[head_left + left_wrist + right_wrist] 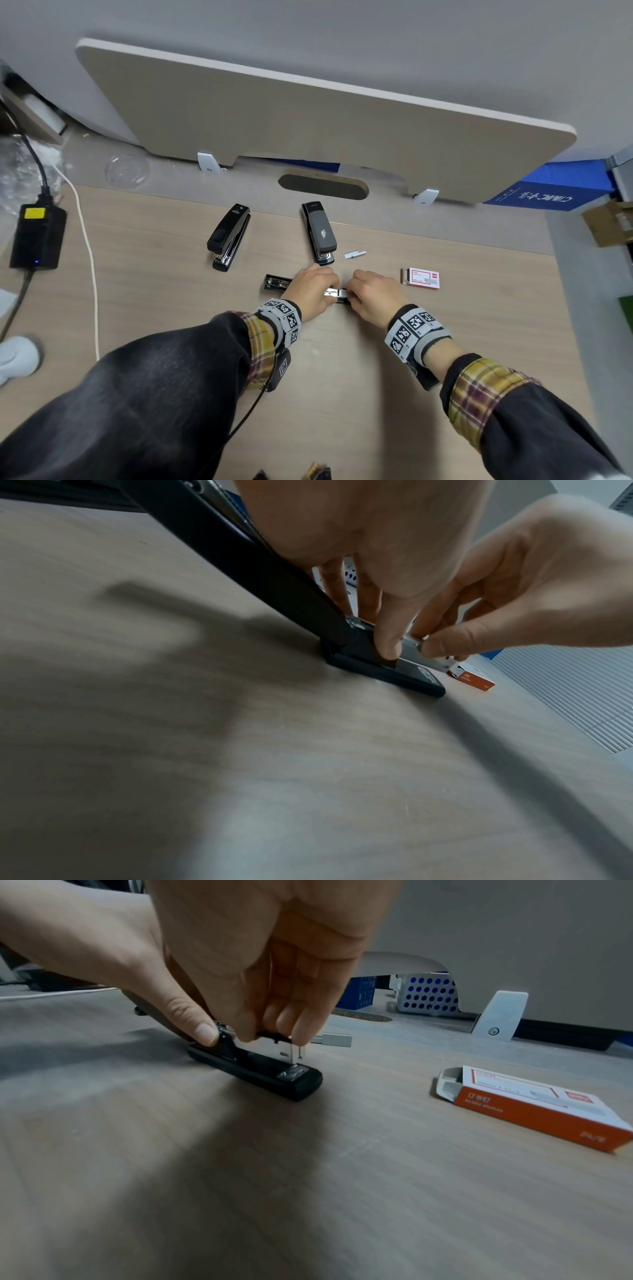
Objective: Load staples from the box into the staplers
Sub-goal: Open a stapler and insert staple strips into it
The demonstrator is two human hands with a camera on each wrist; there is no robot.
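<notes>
An open stapler [337, 295] lies on the desk under both hands, its black lid [277, 282] swung back to the left. My left hand [329, 294] holds its metal magazine [409, 653], thumb down on the side, above the base [394, 676]. My right hand [350, 295] pinches the top of the magazine near its front end [294, 1053]; what sits between those fingertips is hidden. A loose staple strip [355, 254] lies behind the hands. The red and white staple box [420, 278] lies open-ended to the right. Two closed staplers, black [228, 236] and grey-topped [319, 233], lie farther back.
A black power adapter [37, 236] with cables sits at the far left. A white cable [89, 260] runs down the desk. A beige divider panel [308, 120] stands along the back edge. Blue and cardboard boxes [561, 192] stand off the desk to the right.
</notes>
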